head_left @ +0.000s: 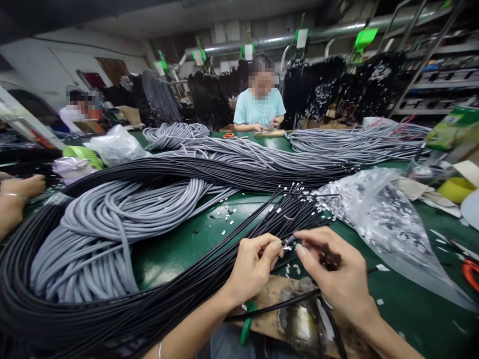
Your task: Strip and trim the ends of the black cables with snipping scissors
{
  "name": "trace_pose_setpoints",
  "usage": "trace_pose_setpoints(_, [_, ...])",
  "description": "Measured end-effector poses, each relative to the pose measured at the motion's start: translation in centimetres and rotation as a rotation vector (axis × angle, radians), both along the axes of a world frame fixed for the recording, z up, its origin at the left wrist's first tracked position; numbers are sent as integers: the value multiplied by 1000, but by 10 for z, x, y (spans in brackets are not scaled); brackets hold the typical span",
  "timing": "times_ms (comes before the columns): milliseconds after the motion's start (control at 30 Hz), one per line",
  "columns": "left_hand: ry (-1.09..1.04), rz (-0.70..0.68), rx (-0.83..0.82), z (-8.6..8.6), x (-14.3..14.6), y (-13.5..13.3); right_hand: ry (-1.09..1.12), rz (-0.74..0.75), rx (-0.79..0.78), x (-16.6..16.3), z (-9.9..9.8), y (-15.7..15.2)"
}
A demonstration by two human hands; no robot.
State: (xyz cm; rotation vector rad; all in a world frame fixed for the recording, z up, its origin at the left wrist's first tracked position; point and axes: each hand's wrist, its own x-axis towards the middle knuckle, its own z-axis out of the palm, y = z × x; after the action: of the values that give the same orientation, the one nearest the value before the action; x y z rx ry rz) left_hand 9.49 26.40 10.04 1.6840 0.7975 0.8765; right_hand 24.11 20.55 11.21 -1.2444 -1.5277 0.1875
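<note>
Thin coloured wires [289,240] at the end of a black cable show between my two hands, over the table. My left hand [254,264] is closed, thumb and forefinger pinching at these wires. From the other side my right hand [337,267] bends its fingers towards the same spot, its fingertips close to the wires; what lies inside it is dark and blurred. Just left of and behind my hands spreads a bundle of black cables [209,269] with white-tipped ends. Below them is a worn wooden board [267,299], crossed by a loose black cable [258,313].
Coiled grey cables [123,209] lie left on the green table [160,264]. A clear plastic bag [385,214] of small silvery pieces lies right, near orange-handled scissors [471,271]. Across the table sits a co-worker [260,107]; another person's hand [24,187] is at far left.
</note>
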Motion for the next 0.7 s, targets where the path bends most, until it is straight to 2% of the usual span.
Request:
trace_pose_setpoints(67, [-40, -67, -77, 1, 0, 0, 70, 54, -152, 2, 0, 4])
trace_pose_setpoints(133, [-67, -114, -130, 2, 0, 0, 116, 158, -209, 2, -1, 8])
trace_pose_setpoints(200, [-77, -138, -163, 3, 0, 0, 143, 183, -138, -1, -1, 9])
trace_pose_setpoints(300, [-61, -132, -164, 4, 0, 0, 106, 79, -11, -3, -2, 8])
trace_pose_setpoints(367, [-16, -82, -97, 3, 0, 0, 36, 49, 10, -1, -3, 7])
trace_pose_setpoints(500, [93, 122, 240, 1, -2, 0, -56, 100, -10, 2, -4, 6])
trace_pose_setpoints(567, [107, 178, 367, 1, -3, 0, -94, 96, -8, 1, -3, 6])
trace_pose_setpoints(633, [103, 184, 390, 1, -3, -1, -119, 45, 27, 1, -2, 6])
trace_pose_setpoints(700, [96, 168, 331, 1, -3, -1, -107, -34, 66, 2, -1, 6])
